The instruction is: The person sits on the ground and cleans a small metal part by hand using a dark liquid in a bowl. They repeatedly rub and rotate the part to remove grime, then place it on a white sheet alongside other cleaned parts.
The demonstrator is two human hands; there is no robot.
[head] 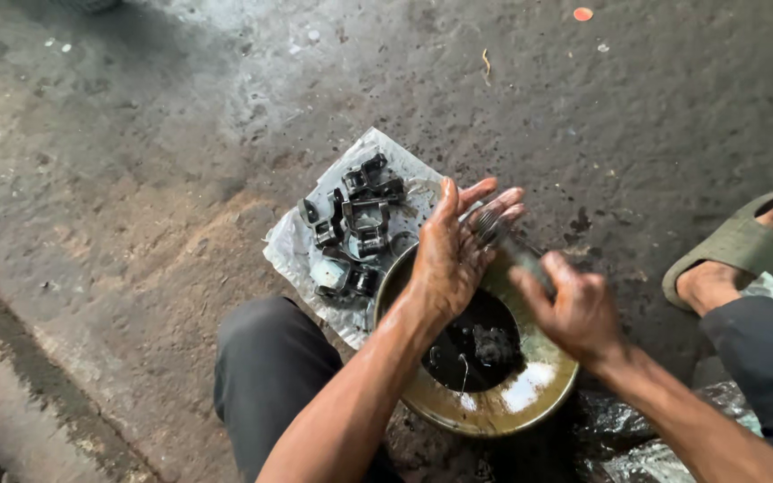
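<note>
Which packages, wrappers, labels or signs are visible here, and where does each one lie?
No labels, signs or screens.
Clear plastic sheet: flat on the ground left of the bowl, crumpled, whitish, with dark metal parts on it.
Crumpled plastic wrap: lower right, under the right arm, shiny grey.

Two hands (pixel 451 255), one metal bowl (pixel 530 402), one plastic sheet (pixel 290 250), one sandal (pixel 740 241), and several metal parts (pixel 355 224), too clustered to count.
</note>
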